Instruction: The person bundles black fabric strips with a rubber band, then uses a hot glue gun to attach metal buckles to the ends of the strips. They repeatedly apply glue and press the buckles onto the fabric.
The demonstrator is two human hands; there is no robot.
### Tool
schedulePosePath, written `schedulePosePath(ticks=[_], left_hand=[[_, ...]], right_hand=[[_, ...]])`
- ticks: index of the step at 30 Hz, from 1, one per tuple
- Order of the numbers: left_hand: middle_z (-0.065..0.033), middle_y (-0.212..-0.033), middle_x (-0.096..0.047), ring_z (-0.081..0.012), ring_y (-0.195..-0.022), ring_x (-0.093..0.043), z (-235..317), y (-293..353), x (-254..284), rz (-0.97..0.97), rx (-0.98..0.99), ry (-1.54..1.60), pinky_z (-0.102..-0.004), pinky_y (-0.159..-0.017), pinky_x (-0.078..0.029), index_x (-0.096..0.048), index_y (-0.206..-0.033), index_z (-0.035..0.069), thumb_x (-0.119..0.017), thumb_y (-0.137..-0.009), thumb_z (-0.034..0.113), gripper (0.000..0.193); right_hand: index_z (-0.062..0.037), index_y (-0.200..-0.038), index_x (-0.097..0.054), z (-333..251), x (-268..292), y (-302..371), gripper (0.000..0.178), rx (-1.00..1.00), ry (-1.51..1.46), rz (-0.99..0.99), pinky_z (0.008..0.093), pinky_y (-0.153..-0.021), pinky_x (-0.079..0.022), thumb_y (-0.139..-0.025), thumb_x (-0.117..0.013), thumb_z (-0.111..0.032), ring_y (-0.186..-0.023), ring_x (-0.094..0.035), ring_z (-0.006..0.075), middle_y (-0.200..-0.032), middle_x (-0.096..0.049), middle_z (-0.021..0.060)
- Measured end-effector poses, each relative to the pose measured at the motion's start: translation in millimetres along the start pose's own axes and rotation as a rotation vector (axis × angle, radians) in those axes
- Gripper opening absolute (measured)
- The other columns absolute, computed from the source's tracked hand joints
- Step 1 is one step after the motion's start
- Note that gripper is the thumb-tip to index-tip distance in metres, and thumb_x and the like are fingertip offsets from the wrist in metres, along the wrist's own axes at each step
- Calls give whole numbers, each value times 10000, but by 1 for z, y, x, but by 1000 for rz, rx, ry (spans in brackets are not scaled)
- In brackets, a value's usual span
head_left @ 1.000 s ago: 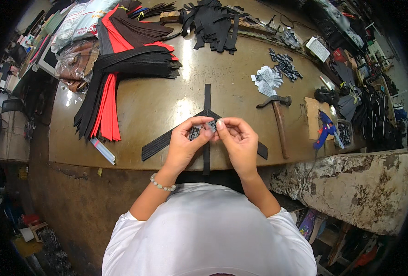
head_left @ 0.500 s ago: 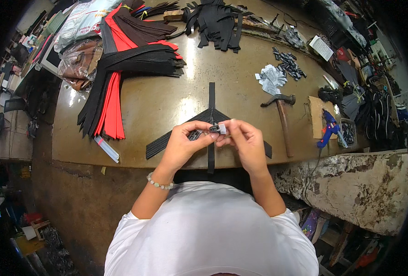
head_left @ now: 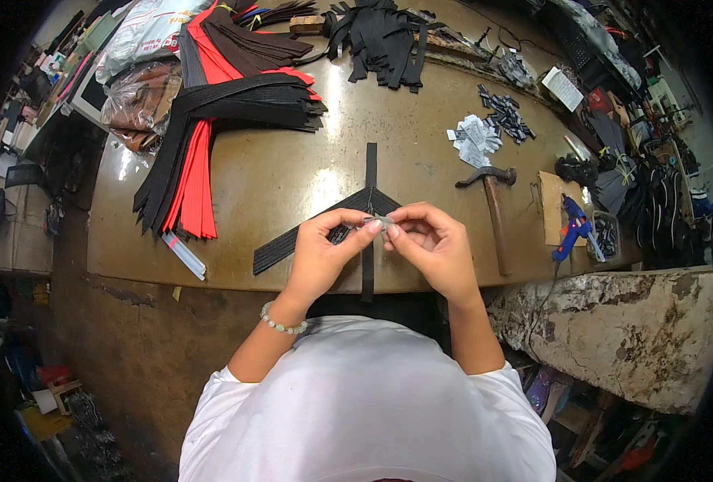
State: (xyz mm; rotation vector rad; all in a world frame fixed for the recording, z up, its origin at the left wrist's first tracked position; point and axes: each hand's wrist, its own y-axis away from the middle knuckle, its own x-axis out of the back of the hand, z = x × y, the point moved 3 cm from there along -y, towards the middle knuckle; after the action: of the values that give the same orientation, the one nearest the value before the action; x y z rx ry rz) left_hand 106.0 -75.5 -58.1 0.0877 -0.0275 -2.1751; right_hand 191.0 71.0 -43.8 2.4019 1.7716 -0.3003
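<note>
My left hand [head_left: 324, 245] and my right hand [head_left: 437, 245] meet over the table's near edge, both closed in a pinch. Between the fingertips is a small white label [head_left: 384, 220] around a small black plastic piece, now mostly hidden by the thumbs. Under the hands lies a bundle of black straps [head_left: 280, 249], bent in a wide V. A single black strap [head_left: 371, 165] runs upright across its middle, its lower end hanging over the table edge. Dark strands beside my left fingers are partly covered.
Right of my hands lie a hammer [head_left: 495, 209], white labels [head_left: 475, 138], small black pieces [head_left: 507, 116] and a blue glue gun [head_left: 572, 229]. Black and red strap bundles [head_left: 204, 153] spread at left, beside a plastic bag [head_left: 141, 104]. More black straps [head_left: 382, 44] lie at the far side.
My right fingers have shifted in, and both thumbs now press over the label and black piece, which showed more openly before. The straps stay put.
</note>
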Motion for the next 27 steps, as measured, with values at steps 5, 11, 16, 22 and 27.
schedulePosePath(ticks=[5,11,16,22,27], left_hand=[[0,-844,-672,-40,-782,-545,-1,3,2,-4,-22,0,-193,-702,-452,-720,-950,-16,-766,-840,147,202],[-2,-849,-673,-41,-775,-549,-1,4,3,5,-51,-4,-192,-703,-453,-718,-948,-18,-755,-850,155,202],[-4,-855,-676,-51,-774,-557,-5,1,6,13,-37,-24,-201,-711,-461,-719,-949,-13,-742,-859,161,198],[-43,-820,-691,-59,-725,-563,-12,-9,13,31,-22,-172,-222,-661,-462,-720,-931,-21,-732,-858,160,195],[-108,-759,-685,-119,-654,-602,-19,-34,14,104,-177,-521,-268,-612,-471,-708,-866,-24,-723,-844,164,190]], right_hand=[[77,-1091,-616,1,-1,0,220,-104,-19,-26,247,-754,-566,-907,-665,-35,-858,-651,118,-969,-651,91],[72,-1064,-639,3,-1,-4,208,-139,77,-10,239,-723,-563,-926,-658,-83,-803,-657,109,-920,-676,83],[70,-1038,-653,9,0,-5,204,-145,110,-2,240,-712,-562,-932,-657,-104,-774,-659,105,-876,-681,76],[77,-1026,-658,21,7,-27,210,-248,240,-28,231,-669,-536,-917,-665,-103,-744,-663,106,-850,-695,86],[55,-903,-692,30,16,-68,198,-144,703,-98,257,-613,-519,-868,-702,-140,-650,-644,108,-724,-690,85]])
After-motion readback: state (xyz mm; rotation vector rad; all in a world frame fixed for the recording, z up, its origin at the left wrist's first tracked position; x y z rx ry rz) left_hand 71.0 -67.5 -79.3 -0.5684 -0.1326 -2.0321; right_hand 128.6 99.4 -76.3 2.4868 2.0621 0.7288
